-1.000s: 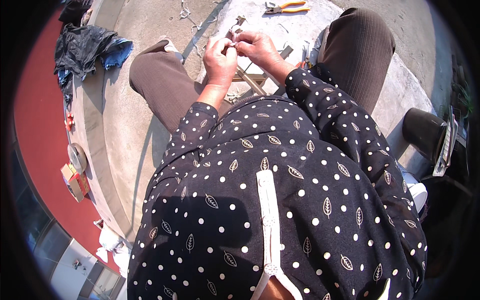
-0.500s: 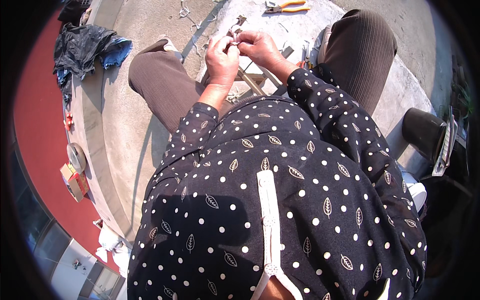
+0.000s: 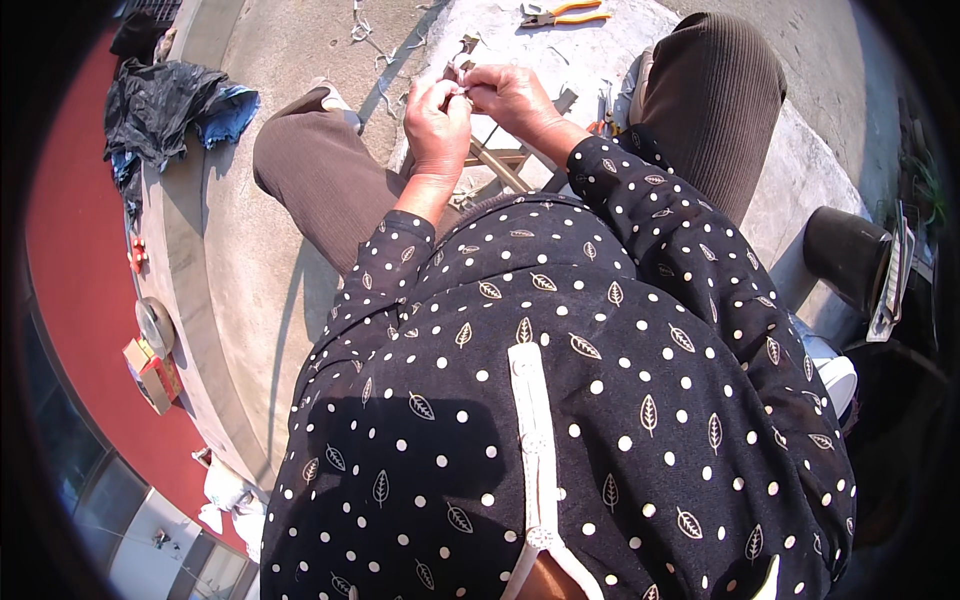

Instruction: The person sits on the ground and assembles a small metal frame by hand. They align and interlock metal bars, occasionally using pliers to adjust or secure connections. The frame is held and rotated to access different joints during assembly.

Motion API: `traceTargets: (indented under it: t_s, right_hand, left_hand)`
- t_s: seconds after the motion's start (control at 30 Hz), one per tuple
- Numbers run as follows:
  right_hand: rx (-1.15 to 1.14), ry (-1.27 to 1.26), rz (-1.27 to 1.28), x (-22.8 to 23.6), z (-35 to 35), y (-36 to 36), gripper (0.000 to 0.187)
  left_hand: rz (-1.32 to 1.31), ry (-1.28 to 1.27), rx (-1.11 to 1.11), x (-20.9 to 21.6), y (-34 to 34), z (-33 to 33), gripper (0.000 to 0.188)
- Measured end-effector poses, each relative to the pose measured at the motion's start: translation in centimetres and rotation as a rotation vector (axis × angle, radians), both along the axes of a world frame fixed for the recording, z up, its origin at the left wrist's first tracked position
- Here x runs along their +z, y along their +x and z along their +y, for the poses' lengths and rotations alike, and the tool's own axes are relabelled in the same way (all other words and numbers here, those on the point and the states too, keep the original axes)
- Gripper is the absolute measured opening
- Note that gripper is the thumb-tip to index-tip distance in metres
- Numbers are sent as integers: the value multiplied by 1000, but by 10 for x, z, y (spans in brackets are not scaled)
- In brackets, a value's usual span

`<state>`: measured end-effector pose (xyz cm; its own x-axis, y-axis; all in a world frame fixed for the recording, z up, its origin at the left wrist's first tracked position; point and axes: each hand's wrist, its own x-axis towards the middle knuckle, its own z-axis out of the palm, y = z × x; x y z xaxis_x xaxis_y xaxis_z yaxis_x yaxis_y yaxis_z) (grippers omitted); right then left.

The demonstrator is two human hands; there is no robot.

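Observation:
My left hand (image 3: 438, 135) and my right hand (image 3: 515, 105) meet in front of me at the top of the view. The fingertips of both are pinched together on a thin pale strip (image 3: 461, 76), which looks like cloth or soft cord. Fingers cover most of it, so its length and any knot are hidden. Below the hands, between my knees, stands a wooden frame (image 3: 497, 165) with crossing bars, partly behind my wrists. A small brownish scrap (image 3: 468, 45) shows just past the fingertips.
Orange-handled pliers (image 3: 565, 16) lie beyond my hands on a pale slab. More hand tools (image 3: 606, 122) rest beside my right shoe. Pale scraps (image 3: 372, 42) litter the concrete. A dark bucket-like container (image 3: 843, 255) stands at right, a black plastic sheet (image 3: 160, 105) at left.
Both hands stay pinched together at nearly the same place. The fingertips have closed in further, and less of the pale strip shows between them. The whole view has shifted slightly.

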<state>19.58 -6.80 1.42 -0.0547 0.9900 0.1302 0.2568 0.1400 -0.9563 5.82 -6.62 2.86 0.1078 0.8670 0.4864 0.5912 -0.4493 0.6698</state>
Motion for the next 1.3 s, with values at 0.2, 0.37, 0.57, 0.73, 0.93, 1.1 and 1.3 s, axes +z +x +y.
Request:
traceTargets:
  t_s: [0.2,0.37,0.57,0.73,0.93,1.1,1.3]
  right_hand:
    - [-2,39,8,-1,1,2,16]
    - [9,93,-99,8,-1,5,13]
    - [-55,220,-294,12,-5,5,10]
    - [-58,236,-325,12,-7,3,13]
    - [-6,-280,331,4,-5,-3,17]
    - [3,-282,336,2,-7,-6,16]
    - [30,-155,124,2,-4,-2,17]
  left_hand:
    - [-12,-9,-31,-3,-2,6,11]
    - [-42,-85,-41,-2,-3,6,10]
    - [-35,-36,-52,-1,-2,7,11]
    - [-26,-62,-37,3,-2,5,10]
    - [-75,-162,-72,2,-7,4,12]
    - [-16,-127,-130,5,-15,5,13]
    - [-98,-145,-29,14,-6,-1,15]
